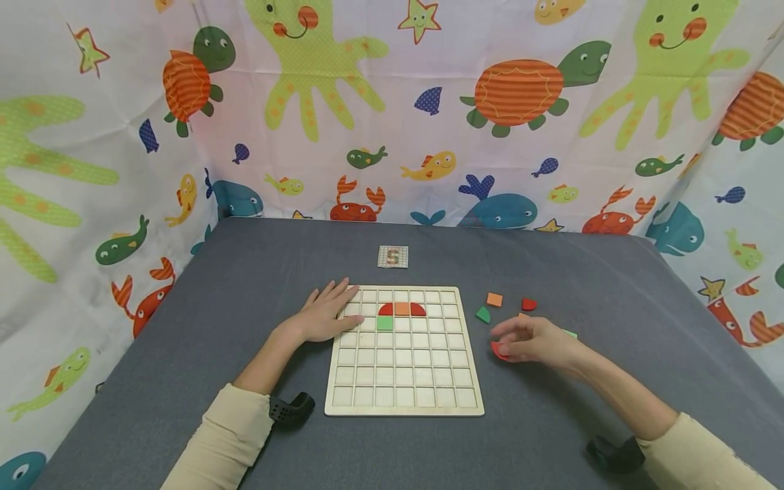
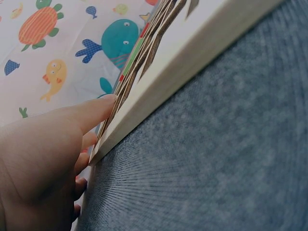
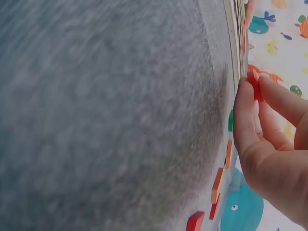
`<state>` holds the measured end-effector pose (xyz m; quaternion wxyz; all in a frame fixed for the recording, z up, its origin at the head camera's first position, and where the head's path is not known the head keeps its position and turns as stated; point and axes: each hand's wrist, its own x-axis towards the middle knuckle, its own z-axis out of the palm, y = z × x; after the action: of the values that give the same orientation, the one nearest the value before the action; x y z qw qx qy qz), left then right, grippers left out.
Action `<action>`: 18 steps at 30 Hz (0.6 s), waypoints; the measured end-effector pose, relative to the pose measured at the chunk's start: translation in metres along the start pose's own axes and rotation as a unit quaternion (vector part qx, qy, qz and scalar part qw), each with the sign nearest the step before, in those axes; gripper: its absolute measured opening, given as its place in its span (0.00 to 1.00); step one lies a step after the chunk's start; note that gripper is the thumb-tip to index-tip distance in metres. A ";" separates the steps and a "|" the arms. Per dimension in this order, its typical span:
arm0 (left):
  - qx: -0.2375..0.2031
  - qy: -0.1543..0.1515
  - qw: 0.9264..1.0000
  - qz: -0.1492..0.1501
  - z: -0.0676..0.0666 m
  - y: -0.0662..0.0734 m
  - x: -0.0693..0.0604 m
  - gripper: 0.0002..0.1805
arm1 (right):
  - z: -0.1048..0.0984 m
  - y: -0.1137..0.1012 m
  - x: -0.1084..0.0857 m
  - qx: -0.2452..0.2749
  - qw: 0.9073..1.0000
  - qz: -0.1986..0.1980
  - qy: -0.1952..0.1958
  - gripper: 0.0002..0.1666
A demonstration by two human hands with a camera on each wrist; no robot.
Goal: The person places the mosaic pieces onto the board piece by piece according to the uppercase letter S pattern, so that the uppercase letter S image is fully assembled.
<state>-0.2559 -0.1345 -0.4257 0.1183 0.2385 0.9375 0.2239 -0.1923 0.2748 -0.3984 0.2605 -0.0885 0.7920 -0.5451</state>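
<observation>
A wooden grid board (image 1: 404,411) lies on the grey cloth. In its upper rows sit two red pieces (image 1: 418,309) with an orange square (image 1: 401,309) between them, and a green square (image 1: 384,323) below the left red one. My left hand (image 1: 321,316) rests on the board's upper left edge with fingers spread; the left wrist view shows that hand (image 2: 48,154) at the board's edge. Right of the board, my right hand (image 1: 539,344) pinches a red piece (image 1: 499,350) between thumb and fingers. In the right wrist view the hand (image 3: 274,139) holds that red piece (image 3: 255,85).
A small card (image 1: 393,256) with a coloured pattern lies behind the board. Right of the board are loose pieces: an orange square (image 1: 494,299), a green one (image 1: 483,314), a red one (image 1: 529,304) and others partly behind my right hand. A patterned curtain (image 1: 367,170) surrounds the table.
</observation>
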 end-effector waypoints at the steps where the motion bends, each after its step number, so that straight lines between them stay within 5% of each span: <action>1: 0.000 0.000 1.000 0.000 0.000 0.000 0.000 0.40 | 0.001 -0.001 0.001 0.002 1.000 0.001 -0.003 0.28; 18: 0.002 0.000 1.000 0.001 0.000 0.001 0.000 0.40 | 0.023 -0.015 0.021 0.029 1.000 0.008 0.000 0.25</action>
<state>-0.2552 -0.1340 -0.4254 0.1176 0.2400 0.9377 0.2222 -0.2006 0.2412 -0.3979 0.2674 -0.0746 0.7765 -0.5658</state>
